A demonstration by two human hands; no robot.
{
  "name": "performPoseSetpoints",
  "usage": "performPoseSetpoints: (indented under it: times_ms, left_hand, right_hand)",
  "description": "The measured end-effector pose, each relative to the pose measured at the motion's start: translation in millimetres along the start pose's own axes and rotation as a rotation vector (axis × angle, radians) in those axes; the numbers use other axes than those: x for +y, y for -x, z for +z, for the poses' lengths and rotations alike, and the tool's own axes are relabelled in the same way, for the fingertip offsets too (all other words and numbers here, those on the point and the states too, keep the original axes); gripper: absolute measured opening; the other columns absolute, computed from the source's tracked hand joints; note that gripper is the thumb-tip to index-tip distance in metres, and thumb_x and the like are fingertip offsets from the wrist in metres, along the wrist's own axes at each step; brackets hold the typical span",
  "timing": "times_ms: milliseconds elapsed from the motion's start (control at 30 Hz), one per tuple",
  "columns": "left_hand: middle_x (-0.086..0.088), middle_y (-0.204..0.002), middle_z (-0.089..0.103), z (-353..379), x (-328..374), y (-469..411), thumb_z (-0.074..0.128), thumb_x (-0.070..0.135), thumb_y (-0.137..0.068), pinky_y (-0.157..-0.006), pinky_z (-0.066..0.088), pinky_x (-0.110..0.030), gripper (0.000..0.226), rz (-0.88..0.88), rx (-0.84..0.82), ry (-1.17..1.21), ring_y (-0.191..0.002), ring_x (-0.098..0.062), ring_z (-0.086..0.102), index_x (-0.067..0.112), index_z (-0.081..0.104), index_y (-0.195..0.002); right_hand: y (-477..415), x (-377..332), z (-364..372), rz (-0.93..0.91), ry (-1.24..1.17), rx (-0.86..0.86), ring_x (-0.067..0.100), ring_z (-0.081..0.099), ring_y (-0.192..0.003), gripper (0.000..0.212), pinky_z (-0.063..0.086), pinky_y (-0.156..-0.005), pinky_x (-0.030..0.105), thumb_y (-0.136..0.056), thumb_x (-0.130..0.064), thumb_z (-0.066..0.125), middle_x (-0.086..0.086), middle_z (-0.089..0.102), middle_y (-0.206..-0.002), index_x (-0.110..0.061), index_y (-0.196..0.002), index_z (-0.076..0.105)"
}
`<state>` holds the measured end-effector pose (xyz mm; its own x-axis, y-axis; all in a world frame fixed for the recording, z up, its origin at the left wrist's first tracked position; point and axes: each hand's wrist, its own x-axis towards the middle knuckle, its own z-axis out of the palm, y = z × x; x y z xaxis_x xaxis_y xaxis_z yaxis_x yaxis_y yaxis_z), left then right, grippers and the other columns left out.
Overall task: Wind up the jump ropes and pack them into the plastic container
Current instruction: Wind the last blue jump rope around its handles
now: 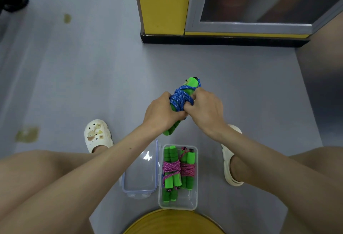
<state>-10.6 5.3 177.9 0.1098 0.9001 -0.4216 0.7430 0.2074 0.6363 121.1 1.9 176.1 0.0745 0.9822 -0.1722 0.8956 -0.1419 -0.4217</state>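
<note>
Both sets of my fingers are curled tight on one bundle: my left hand [161, 114] grips the green handles [170, 129], my right hand [206, 109] pinches the blue jump rope [181, 98] wound round them. Nearer me on the grey floor [92, 66] lies the open plastic container [196, 176], holding two pink-roped bundles [171, 166], its lid [141, 170] touching its left side. A yellow pillar [163, 1] stands at the floor's far edge.

That container [194, 193] and lid [141, 170] are clear glossy plastic. Handles [171, 129] look like matte green foam, the blue rope [179, 99] is braided cord. Floor [74, 75] is smooth, dull grey.
</note>
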Motion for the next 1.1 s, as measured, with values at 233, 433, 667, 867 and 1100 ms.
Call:
performPoseSetpoints:
  times_ms: [233,433,667,867,1100]
  left_hand:
    - [0.006,-0.085,0.057,-2.1,10.0,2.0,0.075,0.037,-0.076,-0.060,0.044,-0.028,0.045,0.045,0.051,0.015,-0.076,-0.016,0.056,0.017,0.047,-0.104]
    - [0.010,-0.079,0.053,-4.2,8.7,2.1,0.075,0.038,-0.075,-0.057,0.042,-0.025,0.044,0.023,-0.007,0.017,-0.074,-0.013,0.055,0.020,0.046,-0.102]
    - [0.005,-0.084,0.056,0.1,14.3,4.0,0.071,0.039,-0.078,-0.054,0.038,-0.027,0.040,0.007,0.086,-0.018,-0.074,-0.017,0.055,0.019,0.044,-0.100]
    - [0.003,-0.089,0.060,-7.1,8.7,-1.5,0.078,0.034,-0.070,-0.069,0.050,-0.032,0.047,-0.075,0.025,0.131,-0.082,-0.019,0.059,0.019,0.049,-0.104]
    - [-0.002,-0.094,0.068,-32.9,4.6,-6.2,0.080,0.021,-0.075,-0.065,0.052,-0.024,0.039,-0.084,-0.191,0.465,-0.080,-0.014,0.064,0.017,0.058,-0.107]
  right_hand:
    - [1.6,-4.3,-12.0,-0.310,0.686,0.214,0.012,0.025,-0.033,0.041,0.015,-0.045,0.018,-0.043,-0.025,0.091,-0.004,0.045,-0.048,-0.017,-0.048,0.051]
    - [8.1,-6.5,-16.7,-0.372,0.475,0.225,0.016,0.033,-0.034,0.040,0.014,-0.041,0.015,-0.048,-0.013,0.089,0.001,0.045,-0.049,-0.010,-0.057,0.050]
    - [-0.2,-8.4,-14.3,-0.120,0.182,0.115,0.019,0.042,-0.061,0.010,0.022,-0.049,0.031,-0.083,-0.018,0.050,-0.006,0.041,-0.064,-0.012,-0.085,0.042]
    - [-6.8,-3.8,-11.1,-0.129,-0.131,0.005,0.016,0.048,-0.067,0.017,0.039,-0.064,0.030,-0.083,-0.010,0.057,-0.004,0.050,-0.071,-0.011,-0.099,0.062]
    - [-18.1,17.9,-38.5,-0.398,-0.127,-0.049,0.013,0.050,-0.080,0.033,0.042,-0.070,0.026,-0.089,-0.002,0.055,0.004,0.052,-0.094,-0.014,-0.117,0.067]
